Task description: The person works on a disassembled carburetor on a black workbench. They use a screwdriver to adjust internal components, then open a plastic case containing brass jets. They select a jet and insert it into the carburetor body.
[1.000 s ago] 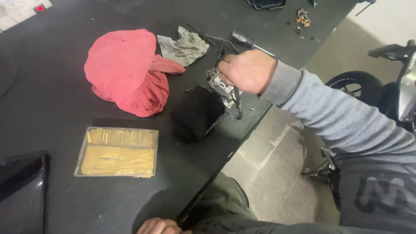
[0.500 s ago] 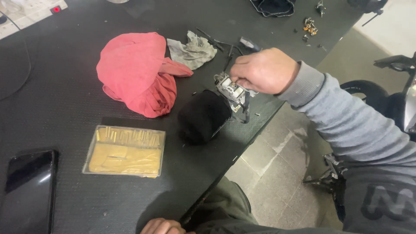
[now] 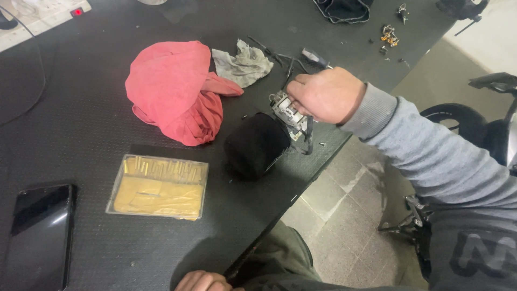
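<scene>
Now our right hand (image 3: 326,94) grip closed around small grey metal mechanical part (image 3: 288,110); left hand (image 3: 202,281) grip unclear at desk (image 3: 81,145) edge; clear plastic case (image 3: 159,186) holds brass pins.

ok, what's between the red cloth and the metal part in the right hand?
Head view: only bare black table between red cloth and metal part.

Left hand (image 3: 207,281) cut off by bottom edge; phone (image 3: 37,234) cropped at corner; metal part (image 3: 288,112) half hidden under right hand (image 3: 323,96).

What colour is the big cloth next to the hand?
The big cloth is red-pink, seen from the head view.
</scene>
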